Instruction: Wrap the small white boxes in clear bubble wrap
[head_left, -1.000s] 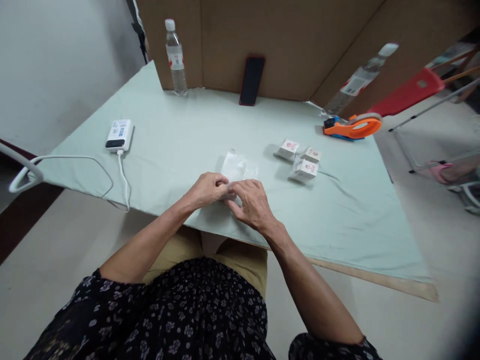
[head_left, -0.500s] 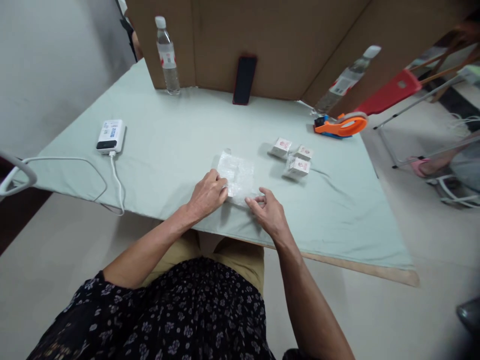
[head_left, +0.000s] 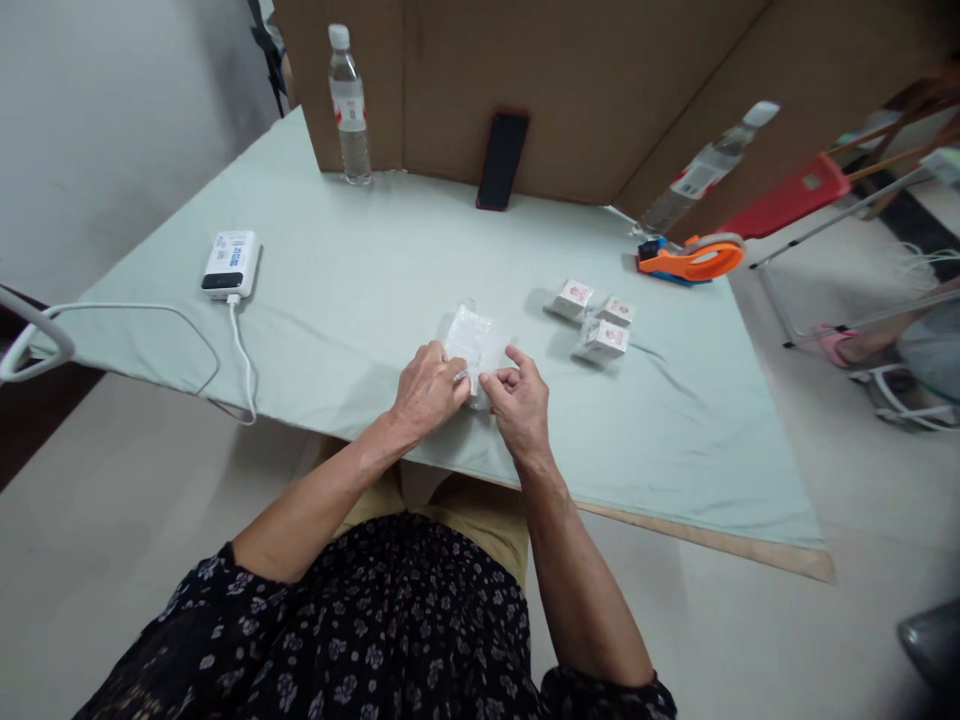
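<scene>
A piece of clear bubble wrap (head_left: 469, 335) lies near the table's front edge, between my two hands. My left hand (head_left: 431, 390) is closed on its left side, fingers curled over the plastic. My right hand (head_left: 519, 402) pinches the right side, thumb and fingers bent close to the left hand. Whether anything lies inside the wrap is hidden by my fingers. To the right sit three small white boxes with red print: one box (head_left: 573, 298) at the back, another box (head_left: 618, 310), and a wrapped box (head_left: 606, 338) in front.
An orange tape dispenser (head_left: 694, 260) lies at the right edge. A phone (head_left: 503, 160) leans on a cardboard screen (head_left: 525, 60), flanked by a left water bottle (head_left: 350, 115) and a tilted right bottle (head_left: 705, 170). At left, a white power bank (head_left: 232, 263) trails a cable (head_left: 241, 360).
My right hand has moved left, closer to my left hand, bringing the right side of the bubble wrap inward. The wrap now looks narrower. The whole view has shifted slightly.
</scene>
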